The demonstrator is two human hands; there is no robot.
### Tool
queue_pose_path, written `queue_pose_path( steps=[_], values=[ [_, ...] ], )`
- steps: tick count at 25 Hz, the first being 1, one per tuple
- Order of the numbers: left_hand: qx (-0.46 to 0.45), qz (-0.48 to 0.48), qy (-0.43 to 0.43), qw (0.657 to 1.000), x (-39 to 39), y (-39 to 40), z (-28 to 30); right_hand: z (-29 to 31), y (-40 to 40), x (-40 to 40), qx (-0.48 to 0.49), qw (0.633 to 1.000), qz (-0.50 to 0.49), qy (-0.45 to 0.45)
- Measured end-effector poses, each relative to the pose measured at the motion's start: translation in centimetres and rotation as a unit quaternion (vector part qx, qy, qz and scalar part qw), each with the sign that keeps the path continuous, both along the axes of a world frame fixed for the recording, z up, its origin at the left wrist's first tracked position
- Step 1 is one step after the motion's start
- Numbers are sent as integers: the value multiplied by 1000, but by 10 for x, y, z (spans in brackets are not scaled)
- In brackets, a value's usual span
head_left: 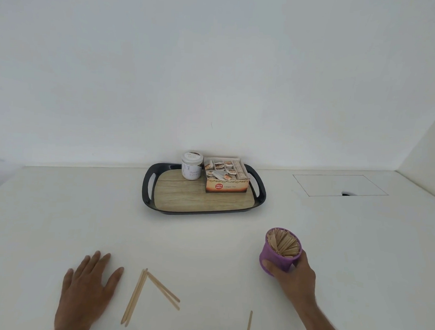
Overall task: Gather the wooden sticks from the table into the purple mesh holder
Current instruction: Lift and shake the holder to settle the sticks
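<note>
Though gripped, stick-filled purple holder (279,254)

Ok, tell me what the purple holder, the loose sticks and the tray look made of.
Purple holder: seemingly matte mesh, maybe plastic or coated metal; too blurred to say which.
Loose sticks: pale unfinished wood, thin and flat.
Tray: glossy black rim, likely plastic; floor shows printed-looking wood grain, probably laminate.
</note>
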State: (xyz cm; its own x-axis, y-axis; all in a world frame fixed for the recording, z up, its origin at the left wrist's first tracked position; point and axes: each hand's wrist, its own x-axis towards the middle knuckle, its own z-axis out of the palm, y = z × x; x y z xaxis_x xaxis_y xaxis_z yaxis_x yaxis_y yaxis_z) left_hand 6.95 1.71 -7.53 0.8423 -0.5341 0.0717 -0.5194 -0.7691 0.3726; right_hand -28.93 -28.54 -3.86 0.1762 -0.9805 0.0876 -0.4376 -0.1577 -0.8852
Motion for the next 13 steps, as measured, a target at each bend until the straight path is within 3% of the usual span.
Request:
queue_pose_path(
  steps=[5, 8, 10, 13],
  values=[
    [4, -1, 8, 1000, 1, 0, 0, -3, 13, -7, 30, 998, -47, -21],
    [4, -5, 21, 1000, 2, 1, 0, -10, 33, -18, -35, 995, -90, -28],
    [0, -4, 33, 999, 3, 0, 2, -12, 47, -22, -88, 993, -71, 17],
    [-11, 8, 58, 998, 1, -4, 7, -8, 73, -25, -177, 973, 43, 144]
  ],
)
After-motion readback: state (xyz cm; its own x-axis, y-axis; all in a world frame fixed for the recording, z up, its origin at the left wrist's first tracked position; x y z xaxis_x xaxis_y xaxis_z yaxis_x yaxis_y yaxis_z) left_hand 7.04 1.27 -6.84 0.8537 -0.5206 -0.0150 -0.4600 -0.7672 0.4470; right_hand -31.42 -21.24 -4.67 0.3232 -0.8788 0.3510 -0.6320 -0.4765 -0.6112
